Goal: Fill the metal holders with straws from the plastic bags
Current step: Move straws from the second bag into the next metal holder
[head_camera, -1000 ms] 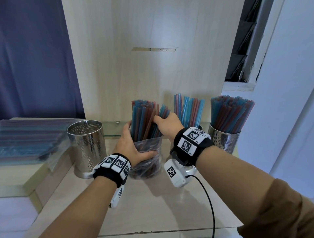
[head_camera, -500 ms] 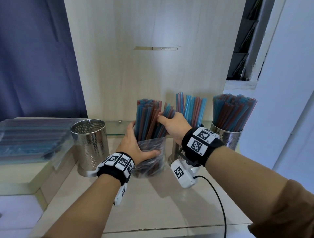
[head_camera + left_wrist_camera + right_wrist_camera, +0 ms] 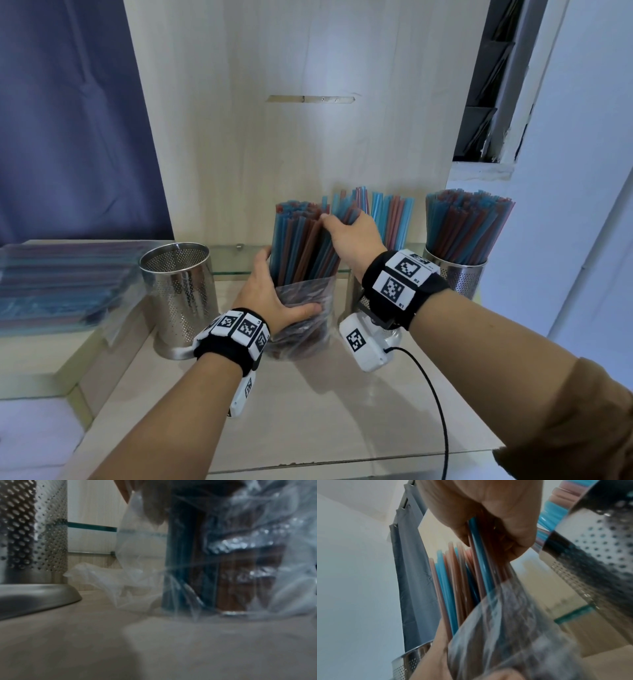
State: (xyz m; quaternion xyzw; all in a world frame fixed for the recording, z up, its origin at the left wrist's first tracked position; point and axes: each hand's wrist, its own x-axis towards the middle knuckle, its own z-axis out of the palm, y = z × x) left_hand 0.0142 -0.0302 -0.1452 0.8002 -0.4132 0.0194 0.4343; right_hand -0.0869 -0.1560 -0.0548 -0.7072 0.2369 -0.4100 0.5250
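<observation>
A clear plastic bag (image 3: 301, 315) stands upright on the shelf, and blue and red straws (image 3: 298, 240) stick out of its top. My left hand (image 3: 270, 294) grips the bag around its middle, thumb in front. My right hand (image 3: 349, 236) grips a bunch of these straws (image 3: 479, 555) near their upper ends. An empty perforated metal holder (image 3: 180, 294) stands left of the bag. Behind my right hand a holder (image 3: 597, 536) has straws (image 3: 394, 219) in it, and a full holder (image 3: 459, 274) stands at the right. The bag's lower part (image 3: 240, 574) shows straws inside.
Flat bags of straws (image 3: 61, 284) lie stacked on a raised ledge at the left. A wooden back panel (image 3: 308, 120) rises behind the holders, with a glass strip (image 3: 236, 263) at its foot. A black cable (image 3: 435, 404) runs from my right wrist over the shelf's front.
My right hand has risen with the bunch of straws, drawing them higher out of the bag. My left hand has kept its hold on the bag.
</observation>
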